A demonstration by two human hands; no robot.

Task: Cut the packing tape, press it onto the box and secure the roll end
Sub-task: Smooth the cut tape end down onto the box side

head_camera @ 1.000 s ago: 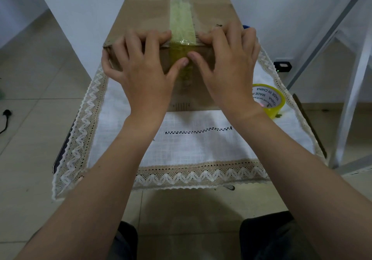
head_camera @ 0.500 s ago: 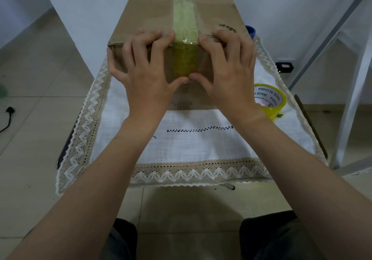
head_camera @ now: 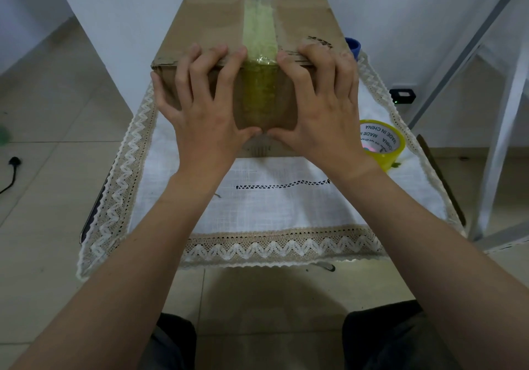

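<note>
The box stood on the surface, which was covered by a white cloth with a zigzag lace border. A strip of yellowish tape ran along the middle of the box top and folded down over its near face. The left hand and the right hand lay flat and spread against that near face, one on each side of the tape, fingers hooked over the top edge and thumbs meeting at the strip's lower end; neither held anything. The hands covered much of the near face, so only part of a small printed mark below the thumbs showed, too blurred to read. Dark printing on the box top near the right fingers was also unreadable.

The roll lay flat on the cloth just right of the box, partly behind the right wrist; its white core read "MADE IN CHINA". A blue object peeked out behind the box's right side. Farther right, by the wall, a small black device showed a green light, and white frame legs stood on the tiled floor. On the floor at far left lay a black plug with its cord
</note>
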